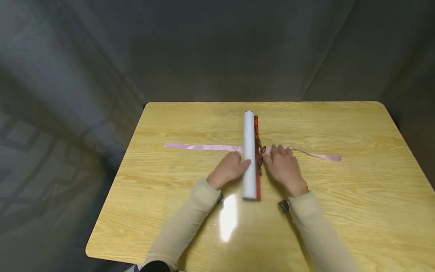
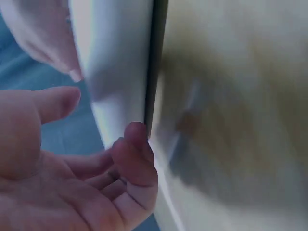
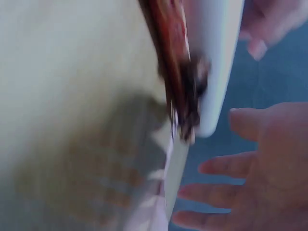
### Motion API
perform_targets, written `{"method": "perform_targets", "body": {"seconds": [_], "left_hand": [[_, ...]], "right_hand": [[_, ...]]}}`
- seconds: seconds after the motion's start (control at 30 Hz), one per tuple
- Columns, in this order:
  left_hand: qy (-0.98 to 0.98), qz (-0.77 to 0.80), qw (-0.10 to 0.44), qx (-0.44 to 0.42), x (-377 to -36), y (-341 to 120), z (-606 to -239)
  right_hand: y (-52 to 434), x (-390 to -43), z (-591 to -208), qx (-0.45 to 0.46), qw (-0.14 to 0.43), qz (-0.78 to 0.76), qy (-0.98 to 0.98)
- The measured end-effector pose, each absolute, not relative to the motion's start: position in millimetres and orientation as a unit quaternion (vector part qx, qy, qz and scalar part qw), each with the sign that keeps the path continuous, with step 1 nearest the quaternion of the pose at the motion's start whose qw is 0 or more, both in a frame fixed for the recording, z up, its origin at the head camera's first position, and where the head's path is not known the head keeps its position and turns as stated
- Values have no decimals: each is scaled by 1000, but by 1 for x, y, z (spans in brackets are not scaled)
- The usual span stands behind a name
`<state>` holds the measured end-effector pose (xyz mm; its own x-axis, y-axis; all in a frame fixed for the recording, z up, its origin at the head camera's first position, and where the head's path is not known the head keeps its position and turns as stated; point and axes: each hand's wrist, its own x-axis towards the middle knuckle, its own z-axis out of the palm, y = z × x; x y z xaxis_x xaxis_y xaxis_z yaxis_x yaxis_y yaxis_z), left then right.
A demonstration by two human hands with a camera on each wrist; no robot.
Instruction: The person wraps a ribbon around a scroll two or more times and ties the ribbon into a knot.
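A white roll (image 1: 249,155) lies lengthwise on the table, across a pink ribbon (image 1: 204,147) that runs out to both sides. Close along its right side is a thin red roll (image 1: 256,132) with a dark brown bow (image 1: 261,151) on it. My left hand (image 1: 229,169) is at the white roll's left side, thumb over its edge; in the left wrist view the loosely bent fingers (image 2: 137,163) touch or nearly touch the roll. My right hand (image 1: 283,166) is just right of the bow over the ribbon, its fingers (image 3: 211,195) extended and holding nothing.
The wooden table (image 1: 357,151) extends around the rolls, with rounded corners. Dark grey cloth (image 1: 217,49) hangs behind it and at the sides. A black band (image 1: 283,206) is on the right wrist.
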<state>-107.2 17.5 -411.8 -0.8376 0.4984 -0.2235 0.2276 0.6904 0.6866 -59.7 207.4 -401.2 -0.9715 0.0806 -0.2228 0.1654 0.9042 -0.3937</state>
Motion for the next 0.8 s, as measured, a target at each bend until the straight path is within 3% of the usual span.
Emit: {"method": "perform_targets", "body": {"seconds": [0.13,0.37,0.6,0.8], "left_hand": [[889,354,210,199,-100,35,-423],[897,339,216,184,-93,47,-426],[904,323,198,200,-95,51,-422],[904,321,195,204,-95,55,-422]], "right_hand": [[234,-52,-395,102,105,-205,968],[273,-39,-400,141,39,-288,946],[283,-60,-404,203,85,-445,868],[279,-75,-408,242,75,-480,840]]}}
